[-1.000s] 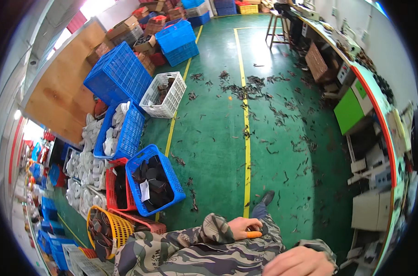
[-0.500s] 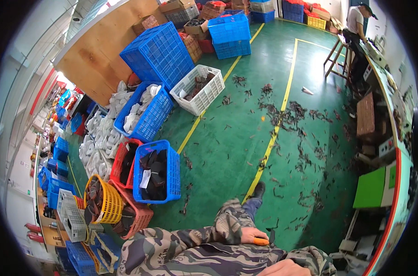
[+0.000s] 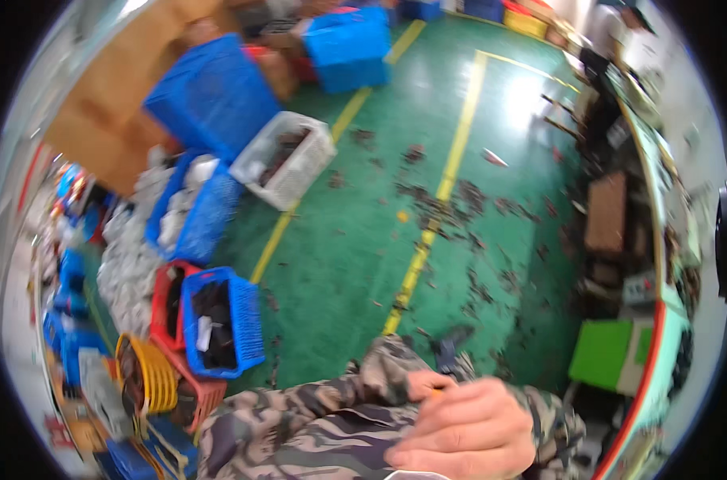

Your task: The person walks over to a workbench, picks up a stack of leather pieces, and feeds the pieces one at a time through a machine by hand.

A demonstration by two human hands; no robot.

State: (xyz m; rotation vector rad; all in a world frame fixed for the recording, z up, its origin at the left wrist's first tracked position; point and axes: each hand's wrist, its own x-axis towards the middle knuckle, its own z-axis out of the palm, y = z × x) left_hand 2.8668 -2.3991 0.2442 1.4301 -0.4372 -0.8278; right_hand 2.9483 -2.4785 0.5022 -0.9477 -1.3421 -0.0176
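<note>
My right hand [image 3: 471,432] is raised in front of my body, its fingers curled and pressed together. What it holds, if anything, is hidden. Just behind it, my left hand [image 3: 426,384] is mostly covered by the right one, so its fingers cannot be made out. A bit of orange shows where the two hands meet. Both arms wear a camouflage jacket [image 3: 315,432]. Below the right hand, a white edge of something shows at the bottom of the picture.
Dark scraps [image 3: 443,212] litter the green floor. At left stand a blue basket [image 3: 247,328] of dark pieces, a yellow basket [image 3: 159,384] and a white crate [image 3: 299,172]. A long workbench [image 3: 655,352] runs along the right; a person [image 3: 607,48] works at its far end.
My right hand has risen from the lower edge and moved left, over my left hand. The view has turned, so the surroundings sit farther left and are blurred.
</note>
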